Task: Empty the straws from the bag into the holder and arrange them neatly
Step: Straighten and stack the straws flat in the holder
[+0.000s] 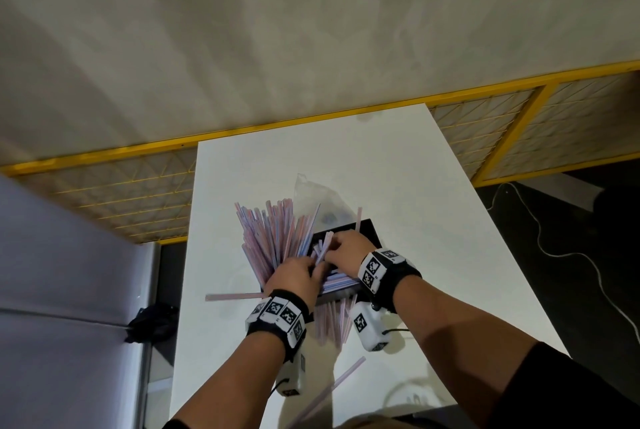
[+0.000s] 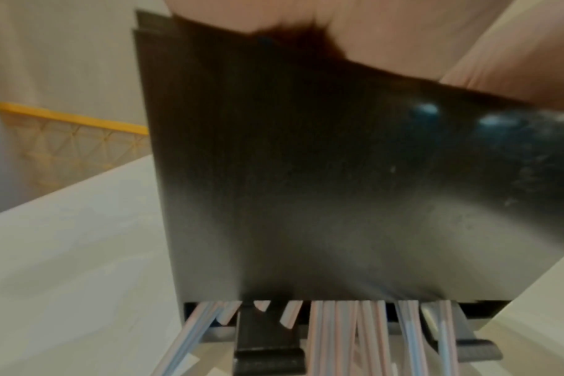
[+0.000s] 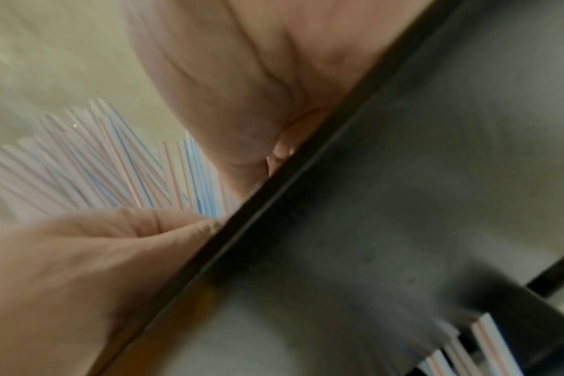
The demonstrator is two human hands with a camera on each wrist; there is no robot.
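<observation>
A black box-shaped straw holder (image 1: 367, 228) stands in the middle of the white table (image 1: 433, 221). A thick bunch of pink, blue and white straws (image 1: 273, 231) fans up and leftward out of it. My left hand (image 1: 298, 276) curls over the base of that bunch at the holder's near left rim. My right hand (image 1: 346, 247) reaches into the holder and pinches a few short-looking straws beside it. The clear plastic bag (image 1: 311, 193) lies just behind the holder. In the left wrist view, straws (image 2: 338, 330) poke out under the holder's dark wall (image 2: 306, 178).
Loose straws lie on the table: one to the left (image 1: 232, 297), one near the front edge (image 1: 346, 373), several under the holder's front (image 1: 332, 321). A yellow-framed mesh fence (image 1: 485, 127) runs behind the table. A white cable (image 1: 554, 250) trails on the dark floor at right.
</observation>
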